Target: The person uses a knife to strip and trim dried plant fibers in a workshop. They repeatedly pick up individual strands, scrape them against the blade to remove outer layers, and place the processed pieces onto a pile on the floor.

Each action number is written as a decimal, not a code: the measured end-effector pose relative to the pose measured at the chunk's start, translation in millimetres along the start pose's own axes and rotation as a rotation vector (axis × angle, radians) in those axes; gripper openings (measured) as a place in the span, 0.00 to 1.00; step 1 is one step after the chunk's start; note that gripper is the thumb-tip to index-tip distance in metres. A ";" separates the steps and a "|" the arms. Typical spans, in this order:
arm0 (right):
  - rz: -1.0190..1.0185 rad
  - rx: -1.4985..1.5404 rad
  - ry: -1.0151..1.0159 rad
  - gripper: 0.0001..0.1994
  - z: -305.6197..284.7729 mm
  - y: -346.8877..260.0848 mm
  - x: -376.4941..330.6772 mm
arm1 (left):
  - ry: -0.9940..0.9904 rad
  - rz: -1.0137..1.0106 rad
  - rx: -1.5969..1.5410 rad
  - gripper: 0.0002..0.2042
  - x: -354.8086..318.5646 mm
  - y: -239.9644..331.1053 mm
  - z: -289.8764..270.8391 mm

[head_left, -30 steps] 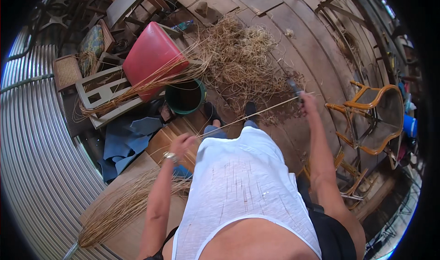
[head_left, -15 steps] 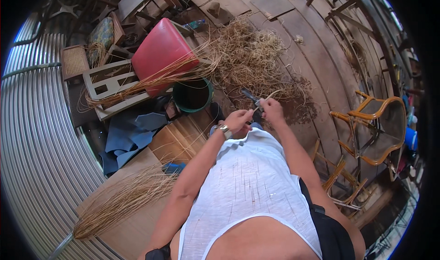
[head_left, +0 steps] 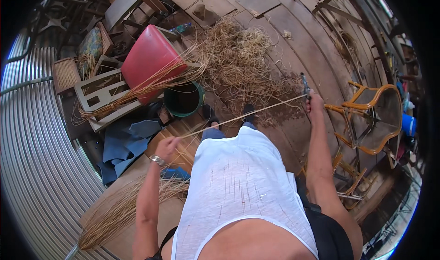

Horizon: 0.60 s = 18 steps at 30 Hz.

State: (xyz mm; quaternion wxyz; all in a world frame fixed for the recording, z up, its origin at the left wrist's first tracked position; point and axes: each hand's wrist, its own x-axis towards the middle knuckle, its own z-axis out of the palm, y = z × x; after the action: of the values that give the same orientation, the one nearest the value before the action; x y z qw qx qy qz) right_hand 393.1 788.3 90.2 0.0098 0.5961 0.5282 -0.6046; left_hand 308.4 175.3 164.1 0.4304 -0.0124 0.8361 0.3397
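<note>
A long, pale cane strand (head_left: 247, 115) is stretched taut across the front of my body. Its left end is pinched in my closed left hand (head_left: 167, 149), low beside my hip. Out to the right, my right hand (head_left: 314, 105) is closed round a dark hand tool (head_left: 304, 83), seemingly pliers or shears. The strand's other end meets the tool at my right fingers. Whether the tool's jaws grip the strand cannot be made out. A bundle of long cane strands (head_left: 114, 209) lies at the lower left, near my left forearm.
A heap of cane shavings (head_left: 238, 53) covers the floor ahead. Left of it, a red-seated chair (head_left: 149, 60) lies tipped with cane across it, beside a dark green bucket (head_left: 199, 105). A cane armchair (head_left: 373, 145) stands at right. Corrugated metal (head_left: 36, 159) lines the left side.
My hands were close together in front of me. Now they are wide apart: the left has moved left and back, the right outward with the tool, the strand drawn out between them.
</note>
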 end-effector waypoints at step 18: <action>-0.055 -0.326 -0.349 0.16 160.3 75.0 -114.7 | -0.183 -0.032 -0.336 0.28 108.8 157.3 160.7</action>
State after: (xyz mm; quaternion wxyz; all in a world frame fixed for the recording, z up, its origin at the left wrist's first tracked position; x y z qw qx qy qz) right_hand 360.5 580.0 84.0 0.1808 0.4585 0.6252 -0.6052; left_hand 305.0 418.9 108.4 0.5019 -0.0663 0.7247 0.4675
